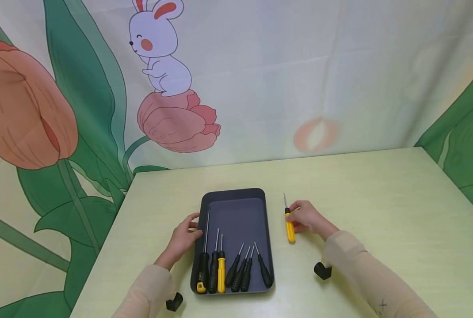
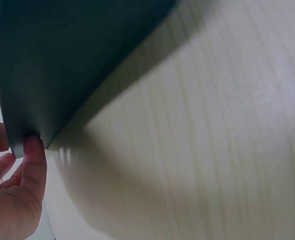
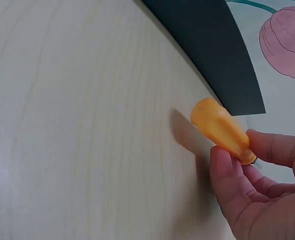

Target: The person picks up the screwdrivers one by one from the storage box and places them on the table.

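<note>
A dark grey tray point(image 1: 238, 214) lies on the table, and my left hand point(image 1: 184, 237) pinches its left wall. The left wrist view shows the thumb of that hand point(image 2: 22, 195) against the outside of the tray point(image 2: 62, 65). To the right of the tray, my right hand point(image 1: 307, 216) holds a yellow screwdriver point(image 1: 290, 232) between thumb and fingers, shaft pointing away from me. Its yellow handle point(image 3: 218, 127) sticks out of the grip in the right wrist view. Inside the tray lie a long black-and-yellow screwdriver point(image 1: 203, 269), a black screwdriver point(image 1: 214, 274), another yellow screwdriver point(image 1: 221, 274) and several small black screwdrivers point(image 1: 265, 270).
The pale wood-grain table point(image 1: 371, 194) extends on both sides of the tray. Behind it hangs a cloth point(image 1: 260, 79) printed with a rabbit and tulips. Black wrist-worn pieces, one by the left sleeve point(image 1: 174, 302) and one by the right point(image 1: 322, 270), stick out near the forearms.
</note>
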